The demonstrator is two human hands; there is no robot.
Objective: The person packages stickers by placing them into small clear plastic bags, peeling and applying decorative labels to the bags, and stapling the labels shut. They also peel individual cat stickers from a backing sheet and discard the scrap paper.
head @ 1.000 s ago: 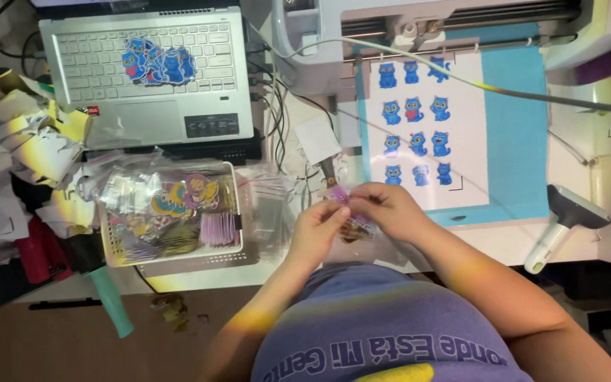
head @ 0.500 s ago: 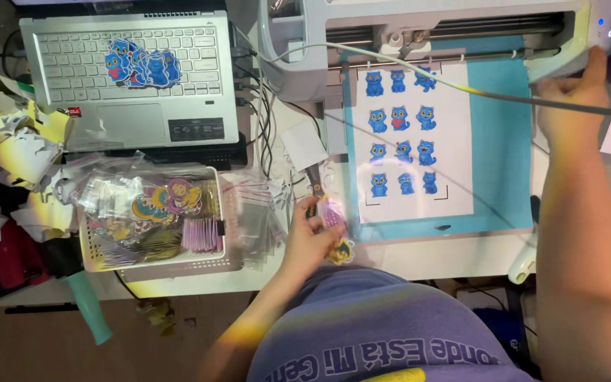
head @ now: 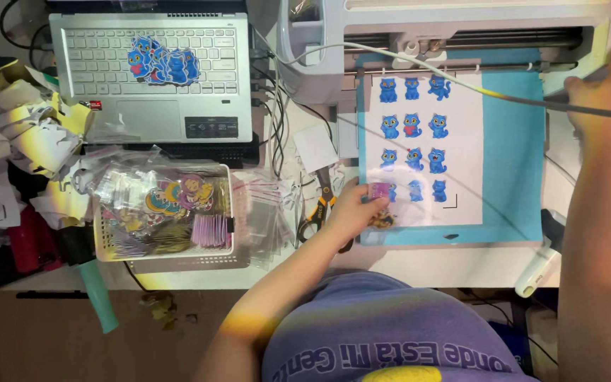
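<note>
Packet [head: 380,191] in left hand [head: 351,211], right hand [head: 602,88] apart

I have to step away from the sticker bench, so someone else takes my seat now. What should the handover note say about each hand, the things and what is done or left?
Left hand: holds a small pink packet at the near edge of the sticker sheet.
Right hand: reaching up to the right end of the cutting machine; what the grip closes on cannot be told.
Things: sheet of blue cat stickers lies on the blue mat, its far edge in the machine. Scissors lie beside the left hand.
Done: sheet loaded.
Left: stickers all on the sheet, none lifted yet.
</note>
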